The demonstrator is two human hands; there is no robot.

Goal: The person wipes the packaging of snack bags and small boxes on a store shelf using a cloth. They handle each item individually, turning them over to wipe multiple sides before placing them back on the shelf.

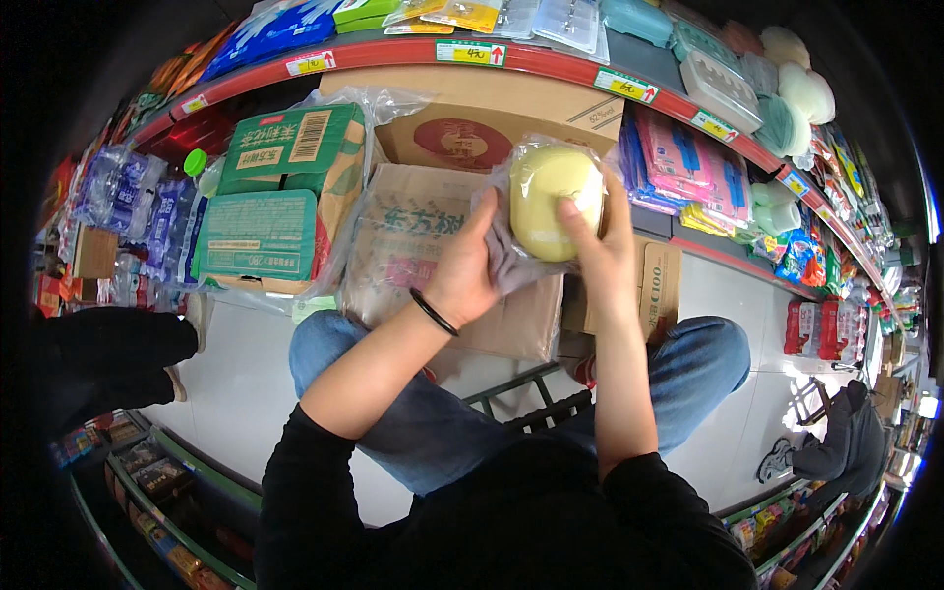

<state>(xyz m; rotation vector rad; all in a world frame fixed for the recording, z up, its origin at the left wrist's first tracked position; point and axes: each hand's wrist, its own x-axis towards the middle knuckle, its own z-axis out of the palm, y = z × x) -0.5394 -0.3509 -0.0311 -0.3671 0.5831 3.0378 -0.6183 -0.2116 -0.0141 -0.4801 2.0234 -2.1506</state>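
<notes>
Both hands hold a pale yellow, rounded plastic case (549,228) in clear film, raised over a carton. My right hand (612,251) grips its right side, with the thumb pressed on its front. My left hand (466,269) cups the lower left, where a greyish-purple wrapped item (516,265) shows behind the yellow one; what that item is cannot be made out. Beneath the hands lies a plastic-wrapped drinks carton (391,258). A larger cardboard box (413,110) stands behind it.
Green cartons (258,236) and bottled drinks (122,192) stand left. Overhead runs a red-edged shelf (398,51); pink and purple packs (686,162) lie on a lower shelf, right. A small carton (660,284) is by my right knee. People stand left (110,354) and right (848,435).
</notes>
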